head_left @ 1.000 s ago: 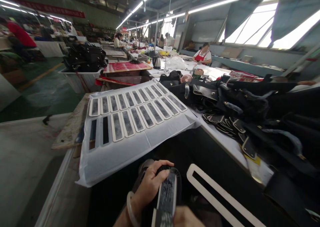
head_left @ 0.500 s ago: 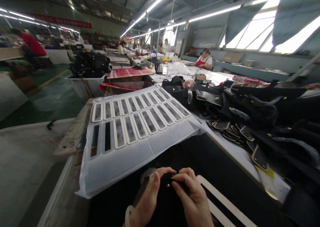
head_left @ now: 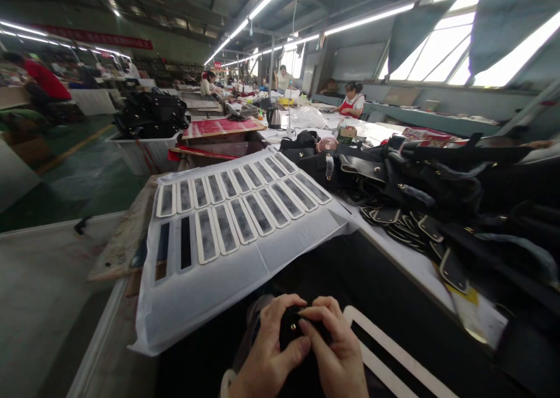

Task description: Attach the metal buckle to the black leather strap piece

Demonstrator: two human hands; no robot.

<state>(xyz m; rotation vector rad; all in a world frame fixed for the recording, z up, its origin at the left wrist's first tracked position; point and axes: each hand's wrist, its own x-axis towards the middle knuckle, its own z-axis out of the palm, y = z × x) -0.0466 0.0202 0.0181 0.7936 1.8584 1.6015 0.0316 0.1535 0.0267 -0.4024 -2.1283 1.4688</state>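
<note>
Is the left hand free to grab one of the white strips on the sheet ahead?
Probably not as things stand. The left hand and the right hand together pinch a small black piece. The way to the white strips on the white sheet is open, but the hand is occupied.

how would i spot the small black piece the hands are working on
Start at the big white sheet covered in rows of grey strips, then drop to the bottom edge of the picture. There the left hand and right hand pinch a small black piece between them. Unlike the black pile of straps to the right, it shows one tiny gold stud.
</note>
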